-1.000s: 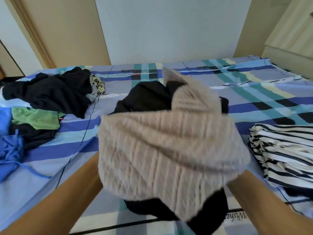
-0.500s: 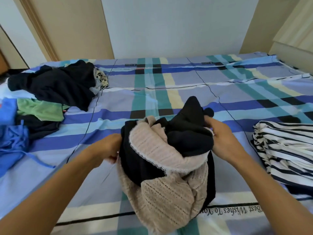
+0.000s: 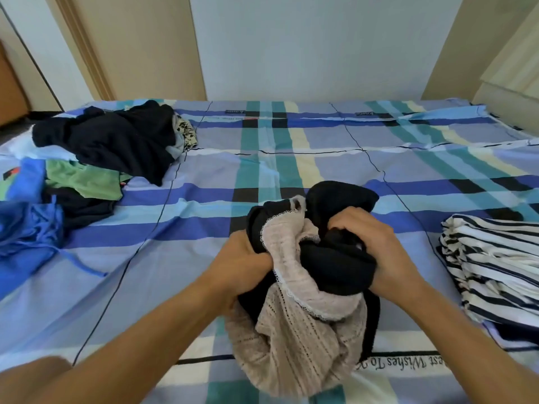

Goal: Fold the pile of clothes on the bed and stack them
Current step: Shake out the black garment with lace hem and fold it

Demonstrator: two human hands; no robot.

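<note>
We see a plaid bed [image 3: 291, 158], an unfolded pile [image 3: 110, 147] at far left and a folded striped stack [image 3: 490, 258] at right. The beige-and-black knit garment [image 3: 294, 339], lifted high a second ago, now hangs bunched over the bed's near side. Left hand [image 3: 242, 263] and right hand [image 3: 370, 243] each clench its fabric, closer together; folding seems barely begun.

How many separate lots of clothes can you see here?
3: a loose pile at the far left, a beige-and-black bundle gripped by the left hand and right hand in the middle, a folded striped stack at the right. More pieces may lie hidden inside the pile.
</note>
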